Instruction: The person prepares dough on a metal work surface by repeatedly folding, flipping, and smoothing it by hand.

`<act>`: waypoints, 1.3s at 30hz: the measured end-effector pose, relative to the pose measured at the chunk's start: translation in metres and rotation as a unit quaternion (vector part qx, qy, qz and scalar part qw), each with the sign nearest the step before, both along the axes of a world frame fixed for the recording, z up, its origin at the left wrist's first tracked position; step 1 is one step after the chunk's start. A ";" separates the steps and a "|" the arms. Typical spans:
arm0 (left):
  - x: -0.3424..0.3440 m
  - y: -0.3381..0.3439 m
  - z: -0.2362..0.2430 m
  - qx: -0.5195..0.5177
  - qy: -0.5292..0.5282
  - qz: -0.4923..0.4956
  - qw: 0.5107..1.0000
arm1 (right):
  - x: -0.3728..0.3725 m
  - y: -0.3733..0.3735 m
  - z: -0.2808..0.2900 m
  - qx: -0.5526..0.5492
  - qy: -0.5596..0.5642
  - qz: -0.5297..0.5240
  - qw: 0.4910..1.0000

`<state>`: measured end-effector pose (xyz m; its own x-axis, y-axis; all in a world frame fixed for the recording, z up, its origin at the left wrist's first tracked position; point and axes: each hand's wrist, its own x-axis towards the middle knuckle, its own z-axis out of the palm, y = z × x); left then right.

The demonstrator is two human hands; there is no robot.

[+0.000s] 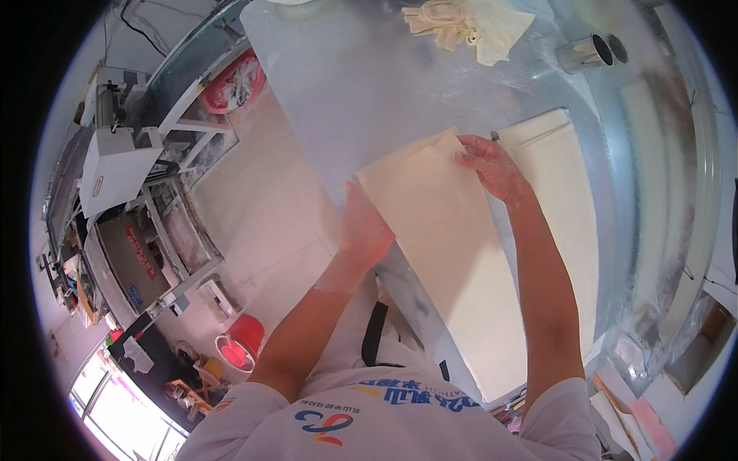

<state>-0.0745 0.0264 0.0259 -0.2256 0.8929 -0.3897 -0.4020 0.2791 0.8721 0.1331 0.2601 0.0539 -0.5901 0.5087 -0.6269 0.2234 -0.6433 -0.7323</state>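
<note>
A long, pale cream sheet of dough [453, 253] in folded layers lies along the near part of the floury metal table, its far end a little raised. My right hand [496, 165] pinches the far right corner of this sheet between thumb and fingers. At its left edge is my left hand [365, 227], blurred by motion. The left hand's fingers are smeared and partly hidden, so I cannot make out whether they grip the sheet. A second folded dough sheet [565, 230] lies to the right, beneath and beside my right forearm.
On the metal table [346, 84] a heap of cut dough strips [469, 27] lies at the far side. A shiny metal cylinder [586, 54] rests at the far right. Left on the floor are a red bucket [241, 342] and a pink basin [234, 83]; a white machine [115, 169] stands farther left.
</note>
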 end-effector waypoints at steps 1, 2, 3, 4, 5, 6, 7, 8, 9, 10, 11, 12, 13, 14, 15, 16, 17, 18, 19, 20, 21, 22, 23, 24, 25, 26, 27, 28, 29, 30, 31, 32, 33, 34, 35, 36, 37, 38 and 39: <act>-0.003 0.001 0.001 -0.029 0.026 0.015 0.999 | -0.005 -0.002 -0.002 0.028 -0.018 -0.011 0.999; -0.003 0.002 0.001 -0.059 0.052 0.025 0.997 | -0.007 -0.002 -0.003 0.050 -0.035 -0.018 0.998; -0.004 0.003 0.001 -0.090 0.087 0.037 0.991 | -0.016 -0.004 0.006 0.072 -0.050 -0.022 0.996; -0.004 0.003 0.000 -0.120 0.125 0.046 0.984 | -0.022 -0.006 0.011 0.095 -0.066 -0.026 0.993; -0.004 0.005 -0.001 -0.150 0.164 0.050 0.974 | -0.026 -0.009 0.006 0.116 -0.075 -0.028 0.990; -0.003 0.010 0.000 -0.177 0.202 0.046 0.962 | -0.027 -0.008 0.000 0.139 -0.088 -0.034 0.986; -0.004 0.015 0.001 -0.204 0.238 0.037 0.949 | -0.026 -0.008 -0.004 0.162 -0.101 -0.041 0.981; -0.004 0.019 0.002 -0.227 0.277 0.019 0.933 | -0.025 -0.009 -0.008 0.226 -0.143 -0.041 0.963; -0.006 0.024 0.007 -0.258 0.314 -0.005 0.914 | -0.028 -0.013 -0.008 0.286 -0.184 -0.040 0.940; -0.007 0.029 0.017 -0.295 0.354 -0.047 0.886 | -0.029 -0.017 -0.008 0.344 -0.226 -0.040 0.911; -0.005 0.027 0.014 -0.227 0.451 -0.015 0.863 | -0.027 -0.023 -0.006 0.430 -0.241 -0.056 0.868; -0.003 0.023 0.011 -0.155 0.541 0.023 0.826 | -0.028 -0.030 -0.001 0.514 -0.252 -0.067 0.817; 0.000 0.021 0.011 -0.077 0.620 0.060 0.778 | -0.025 -0.038 0.003 0.594 -0.263 -0.079 0.756; 0.010 0.020 0.010 -0.032 0.632 -0.014 0.774 | -0.019 -0.051 0.006 0.603 -0.265 -0.113 0.744; 0.030 0.019 0.012 0.011 0.639 -0.086 0.765 | -0.012 -0.072 0.008 0.612 -0.265 -0.144 0.731; 0.052 0.015 0.017 0.052 0.643 -0.157 0.748 | -0.004 -0.095 0.011 0.619 -0.262 -0.174 0.719; 0.072 0.014 0.020 0.098 0.642 -0.228 0.726 | 0.009 -0.121 0.010 0.610 -0.286 -0.185 0.716; 0.085 0.016 0.020 0.148 0.636 -0.299 0.696 | 0.025 -0.149 0.009 0.600 -0.312 -0.199 0.709; 0.089 0.017 0.013 0.149 0.624 -0.314 0.700 | 0.039 -0.178 0.008 0.578 -0.347 -0.193 0.713; 0.096 0.019 0.001 0.155 0.607 -0.332 0.705 | 0.055 -0.205 0.007 0.554 -0.386 -0.188 0.713; 0.105 0.021 -0.008 0.164 0.589 -0.352 0.709 | 0.072 -0.229 0.005 0.534 -0.403 -0.178 0.722; 0.106 0.021 -0.014 0.111 0.548 -0.359 0.747 | 0.085 -0.254 0.003 0.508 -0.429 -0.171 0.727; 0.106 0.035 -0.005 0.122 0.627 -0.344 0.688 | 0.099 -0.277 0.001 0.473 -0.466 -0.170 0.728; 0.099 0.037 -0.020 0.101 0.611 -0.320 0.717 | 0.113 -0.294 0.003 0.451 -0.473 -0.161 0.739; 0.102 0.041 -0.020 0.098 0.653 -0.292 0.692 | 0.124 -0.308 0.003 0.429 -0.481 -0.157 0.748; 0.101 0.045 -0.025 0.099 0.691 -0.279 0.660 | 0.133 -0.322 0.004 0.407 -0.485 -0.153 0.759; 0.102 0.046 -0.034 0.104 0.705 -0.254 0.654 | 0.147 -0.336 0.007 0.406 -0.496 -0.143 0.754; 0.104 0.046 -0.034 0.101 0.717 -0.245 0.645 | 0.160 -0.353 0.008 0.404 -0.508 -0.134 0.749; 0.108 0.045 -0.032 0.094 0.731 -0.244 0.630 | 0.175 -0.370 0.008 0.403 -0.518 -0.125 0.744; 0.116 0.036 -0.034 0.111 0.755 -0.228 0.605 | 0.200 -0.393 0.009 0.399 -0.536 -0.101 0.737; 0.117 0.030 -0.041 0.107 0.778 -0.221 0.579 | 0.220 -0.414 0.008 0.386 -0.557 -0.095 0.729; 0.119 0.029 -0.048 0.077 0.805 -0.226 0.543 | 0.240 -0.435 0.005 0.371 -0.576 -0.088 0.723; 0.120 0.029 -0.053 0.116 0.823 -0.205 0.518 | 0.261 -0.452 0.004 0.356 -0.592 -0.081 0.719; 0.115 0.028 -0.061 0.134 0.822 -0.189 0.520 | 0.283 -0.467 0.006 0.328 -0.602 -0.102 0.721; 0.110 0.030 -0.065 0.119 0.824 -0.203 0.515 | 0.306 -0.483 0.008 0.300 -0.609 -0.123 0.724; 0.100 0.031 -0.072 0.115 0.844 -0.200 0.484 | 0.327 -0.500 0.009 0.273 -0.612 -0.142 0.729; 0.094 0.032 -0.073 0.065 0.862 -0.199 0.462 | 0.349 -0.518 0.008 0.261 -0.627 -0.173 0.713; 0.102 0.024 -0.063 0.075 0.857 -0.184 0.475 | 0.374 -0.539 0.003 0.246 -0.644 -0.204 0.696; 0.124 0.022 -0.048 0.084 0.852 -0.171 0.487 | 0.405 -0.565 -0.002 0.227 -0.658 -0.234 0.679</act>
